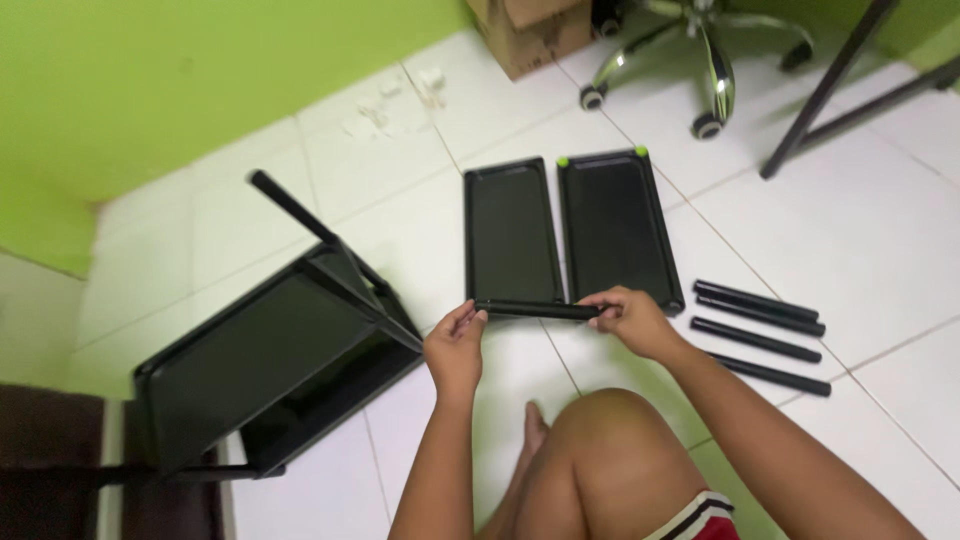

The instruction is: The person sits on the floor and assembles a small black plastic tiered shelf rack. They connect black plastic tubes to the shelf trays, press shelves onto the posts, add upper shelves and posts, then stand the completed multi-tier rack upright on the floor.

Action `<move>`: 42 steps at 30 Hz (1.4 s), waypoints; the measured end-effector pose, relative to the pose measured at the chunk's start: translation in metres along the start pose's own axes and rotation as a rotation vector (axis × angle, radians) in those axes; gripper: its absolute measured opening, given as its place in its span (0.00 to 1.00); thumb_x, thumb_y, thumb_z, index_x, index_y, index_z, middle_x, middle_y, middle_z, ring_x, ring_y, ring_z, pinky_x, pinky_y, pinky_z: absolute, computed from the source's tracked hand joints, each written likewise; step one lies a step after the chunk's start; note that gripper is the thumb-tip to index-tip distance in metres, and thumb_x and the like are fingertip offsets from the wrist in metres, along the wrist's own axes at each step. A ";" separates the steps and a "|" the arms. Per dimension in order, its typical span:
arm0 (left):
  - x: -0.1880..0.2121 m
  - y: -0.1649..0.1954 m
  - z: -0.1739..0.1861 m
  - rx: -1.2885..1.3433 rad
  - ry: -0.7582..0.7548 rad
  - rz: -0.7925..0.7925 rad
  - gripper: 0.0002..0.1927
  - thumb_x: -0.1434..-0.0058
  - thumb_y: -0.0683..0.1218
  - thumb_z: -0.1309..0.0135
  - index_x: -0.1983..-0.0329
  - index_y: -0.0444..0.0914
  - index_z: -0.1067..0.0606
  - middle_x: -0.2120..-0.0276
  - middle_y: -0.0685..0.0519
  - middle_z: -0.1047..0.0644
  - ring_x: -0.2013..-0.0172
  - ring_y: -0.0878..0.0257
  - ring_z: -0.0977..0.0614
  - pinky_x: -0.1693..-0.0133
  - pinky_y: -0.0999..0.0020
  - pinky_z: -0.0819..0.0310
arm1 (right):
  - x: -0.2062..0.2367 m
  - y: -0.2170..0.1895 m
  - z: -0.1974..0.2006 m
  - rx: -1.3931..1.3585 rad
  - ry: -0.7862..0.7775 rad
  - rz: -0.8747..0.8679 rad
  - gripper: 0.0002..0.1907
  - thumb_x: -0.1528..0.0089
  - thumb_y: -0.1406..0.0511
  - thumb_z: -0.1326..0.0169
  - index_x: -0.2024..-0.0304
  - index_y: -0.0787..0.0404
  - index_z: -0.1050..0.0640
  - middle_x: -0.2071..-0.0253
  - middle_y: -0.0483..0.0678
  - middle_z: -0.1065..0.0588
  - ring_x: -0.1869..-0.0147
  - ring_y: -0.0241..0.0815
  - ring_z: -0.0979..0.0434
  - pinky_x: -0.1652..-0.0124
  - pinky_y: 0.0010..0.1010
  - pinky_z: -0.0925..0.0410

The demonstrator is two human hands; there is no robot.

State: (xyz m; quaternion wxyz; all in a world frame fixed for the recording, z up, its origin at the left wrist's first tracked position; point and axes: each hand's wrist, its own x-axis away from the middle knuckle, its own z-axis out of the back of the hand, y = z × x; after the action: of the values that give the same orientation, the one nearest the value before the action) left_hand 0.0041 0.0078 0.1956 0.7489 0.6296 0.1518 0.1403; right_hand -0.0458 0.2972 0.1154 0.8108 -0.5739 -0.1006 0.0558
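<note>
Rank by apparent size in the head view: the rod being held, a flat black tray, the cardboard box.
1. Flat black tray
2. Cardboard box, cropped and farther off, so unsure
3. Rod, held by both hands

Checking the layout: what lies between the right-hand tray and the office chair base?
Only bare white tile floor separates the right tray from the chair base, in the head view.

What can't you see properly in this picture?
- Head view: the ends of the black tube are covered by the left hand and right hand.
- Cardboard box and office chair: cut off by the top edge.
- White bits on the floor: too small to identify.
</note>
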 end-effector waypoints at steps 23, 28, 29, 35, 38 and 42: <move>0.051 0.278 0.275 -0.047 0.470 -0.579 0.12 0.40 0.44 0.36 0.55 0.34 0.18 0.64 0.54 0.16 0.65 0.70 0.18 0.62 0.74 0.24 | 0.018 -0.447 -0.083 -0.524 -0.206 0.594 0.05 0.34 0.68 0.43 0.62 0.64 0.25 0.60 0.47 0.23 0.55 0.40 0.17 0.54 0.34 0.21; 0.042 0.280 0.338 -0.130 0.517 -0.471 0.13 0.41 0.43 0.35 0.55 0.33 0.17 0.66 0.52 0.16 0.66 0.69 0.17 0.61 0.73 0.23 | 0.020 -0.493 -0.137 -0.520 -0.279 0.555 0.10 0.37 0.69 0.41 0.55 0.63 0.25 0.61 0.48 0.23 0.58 0.40 0.17 0.57 0.32 0.21; 0.038 0.276 0.350 -0.166 0.520 -0.443 0.13 0.41 0.43 0.35 0.55 0.33 0.17 0.65 0.51 0.15 0.66 0.69 0.17 0.61 0.73 0.22 | 0.019 -0.499 -0.148 -0.508 -0.299 0.549 0.12 0.38 0.69 0.41 0.52 0.63 0.25 0.61 0.48 0.24 0.59 0.39 0.17 0.57 0.31 0.21; 0.015 0.240 0.417 -0.307 0.464 -0.338 0.15 0.43 0.43 0.35 0.53 0.33 0.18 0.62 0.48 0.15 0.62 0.65 0.14 0.58 0.69 0.21 | 0.006 -0.526 -0.226 -0.436 -0.408 0.570 0.12 0.36 0.69 0.40 0.52 0.68 0.25 0.59 0.50 0.22 0.59 0.40 0.16 0.56 0.31 0.19; -0.002 0.225 0.442 -0.442 0.410 -0.283 0.19 0.45 0.45 0.35 0.50 0.34 0.19 0.60 0.46 0.16 0.60 0.63 0.14 0.56 0.67 0.21 | -0.002 -0.543 -0.267 -0.470 -0.505 0.619 0.11 0.36 0.70 0.41 0.53 0.66 0.27 0.58 0.49 0.22 0.60 0.40 0.15 0.56 0.32 0.19; -0.041 0.210 0.473 -0.594 0.235 -0.126 0.23 0.44 0.51 0.35 0.47 0.38 0.19 0.60 0.48 0.15 0.59 0.62 0.14 0.55 0.68 0.23 | -0.020 -0.567 -0.320 -0.476 -0.580 0.588 0.11 0.35 0.68 0.43 0.53 0.64 0.28 0.57 0.51 0.19 0.62 0.39 0.15 0.59 0.31 0.20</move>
State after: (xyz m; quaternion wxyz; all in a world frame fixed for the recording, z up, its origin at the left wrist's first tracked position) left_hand 0.1534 -0.3989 0.4809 0.8845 0.3524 0.2284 0.2034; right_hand -0.0067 -0.1915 0.5451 0.5449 -0.7086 -0.1661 0.4165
